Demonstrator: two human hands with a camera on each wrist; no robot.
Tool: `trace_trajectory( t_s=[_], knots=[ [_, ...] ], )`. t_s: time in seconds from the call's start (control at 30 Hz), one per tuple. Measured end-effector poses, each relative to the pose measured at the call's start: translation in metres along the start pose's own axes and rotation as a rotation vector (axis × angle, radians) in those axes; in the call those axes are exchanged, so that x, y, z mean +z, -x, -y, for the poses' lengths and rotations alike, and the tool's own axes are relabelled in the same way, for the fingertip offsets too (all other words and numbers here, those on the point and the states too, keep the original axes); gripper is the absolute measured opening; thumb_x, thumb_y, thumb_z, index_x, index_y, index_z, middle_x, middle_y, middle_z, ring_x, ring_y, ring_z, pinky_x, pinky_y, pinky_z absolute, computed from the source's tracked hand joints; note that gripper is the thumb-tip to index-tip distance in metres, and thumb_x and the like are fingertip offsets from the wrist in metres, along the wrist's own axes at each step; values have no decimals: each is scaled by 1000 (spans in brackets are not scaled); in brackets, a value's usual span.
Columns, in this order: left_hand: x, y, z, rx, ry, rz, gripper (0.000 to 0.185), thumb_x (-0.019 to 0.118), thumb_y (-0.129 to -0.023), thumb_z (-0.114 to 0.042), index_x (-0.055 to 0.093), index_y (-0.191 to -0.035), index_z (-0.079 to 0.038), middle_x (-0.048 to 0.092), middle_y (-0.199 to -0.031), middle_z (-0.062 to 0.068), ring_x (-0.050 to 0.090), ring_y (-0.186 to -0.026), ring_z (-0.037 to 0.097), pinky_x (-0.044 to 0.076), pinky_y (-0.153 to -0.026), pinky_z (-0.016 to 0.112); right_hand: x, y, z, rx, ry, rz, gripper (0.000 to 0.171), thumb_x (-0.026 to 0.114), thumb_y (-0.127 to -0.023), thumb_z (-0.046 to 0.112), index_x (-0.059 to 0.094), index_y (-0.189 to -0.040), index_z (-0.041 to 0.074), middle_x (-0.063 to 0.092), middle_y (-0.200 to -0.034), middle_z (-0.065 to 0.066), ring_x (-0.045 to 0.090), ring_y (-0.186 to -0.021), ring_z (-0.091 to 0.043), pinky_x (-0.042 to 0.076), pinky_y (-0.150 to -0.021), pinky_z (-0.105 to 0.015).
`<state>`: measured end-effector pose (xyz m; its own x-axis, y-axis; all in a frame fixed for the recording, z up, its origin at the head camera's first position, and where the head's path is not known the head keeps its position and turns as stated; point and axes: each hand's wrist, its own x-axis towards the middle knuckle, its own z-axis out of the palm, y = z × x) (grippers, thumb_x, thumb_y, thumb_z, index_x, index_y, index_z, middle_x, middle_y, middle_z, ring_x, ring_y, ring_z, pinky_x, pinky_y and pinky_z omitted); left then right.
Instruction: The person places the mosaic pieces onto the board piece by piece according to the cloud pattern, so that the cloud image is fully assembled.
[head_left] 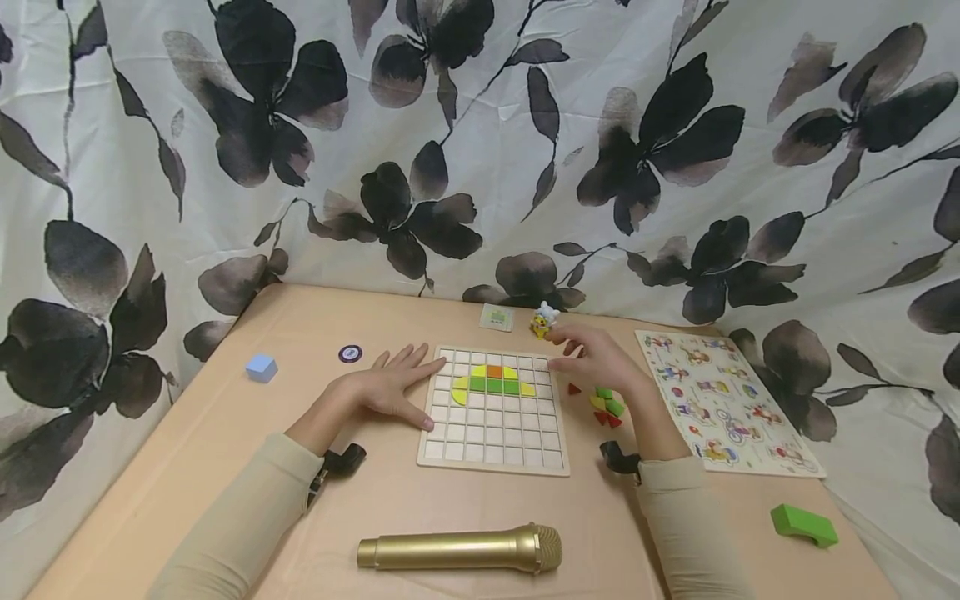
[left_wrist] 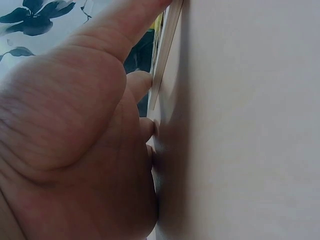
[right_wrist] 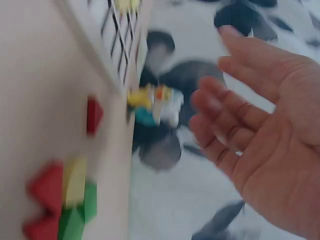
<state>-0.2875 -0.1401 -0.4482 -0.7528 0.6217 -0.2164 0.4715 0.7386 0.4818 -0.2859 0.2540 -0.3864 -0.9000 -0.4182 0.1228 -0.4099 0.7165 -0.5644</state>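
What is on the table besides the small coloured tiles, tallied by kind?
Puzzle boards: 2 (wooden grid board, flat picture puzzle board)
Gold microphone: 1
Blocks: 2 (light blue cube, green curved block)
Small yellow toy figure: 1
Round purple disc: 1
Small pale card: 1
Total: 8

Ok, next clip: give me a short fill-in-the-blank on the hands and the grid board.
1. The left hand rests flat against the ____ edge of the wooden grid board.
2. The right hand holds ____.
3. The top tile of the pattern on the board is ____.
4. The microphone lying near the person is ____ in colour.

Missing words: left; nothing; orange; gold
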Motion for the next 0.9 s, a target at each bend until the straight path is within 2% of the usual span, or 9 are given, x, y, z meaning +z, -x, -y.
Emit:
trace_trajectory(
  t_s=[0.13,0.23,0.4,0.6,0.9],
  knots=[
    [0,0,0,-7,-9,-3,118,79,-76,-71,21,-168,-26,-3,-176,18,-7,-162,43,-5,-125,69,-15,10,-27,69,62,38,39,74,-95,13,68,-133,4,68,-131,-19,64,-107,-32,56,-86,-42],
    [-1,0,-1,-8,-16,7,117,78,-77,-71,19,-168,-26,-3,-176,18,-7,-162,42,-6,-125,69,-23,17,-44,138,82,91,33,71,-95,8,71,-128,2,70,-123,-22,64,-103,-32,55,-86,-44],
    [3,-1,3,21,21,-7,119,77,-75,-74,21,-168,-27,-3,-175,22,-8,-161,46,-9,-123,72,-30,26,-65,256,56,202,25,73,-94,6,76,-119,4,74,-107,-11,62,-97,-26,52,-84,-37],
    [7,-5,10,31,25,-27,120,75,-73,-80,20,-168,-31,-3,-175,19,-7,-161,45,-7,-122,74,-28,30,-81,243,-19,266,24,72,-91,-2,77,-115,0,75,-103,-11,62,-92,-23,54,-80,-32],
    [-1,-1,0,0,-2,11,118,78,-76,-72,19,-168,-27,-4,-175,19,-8,-162,43,-7,-125,69,-23,28,-87,245,-67,262,25,69,-90,-8,79,-111,1,74,-99,-12,59,-89,-24,53,-76,-32]
  ],
)
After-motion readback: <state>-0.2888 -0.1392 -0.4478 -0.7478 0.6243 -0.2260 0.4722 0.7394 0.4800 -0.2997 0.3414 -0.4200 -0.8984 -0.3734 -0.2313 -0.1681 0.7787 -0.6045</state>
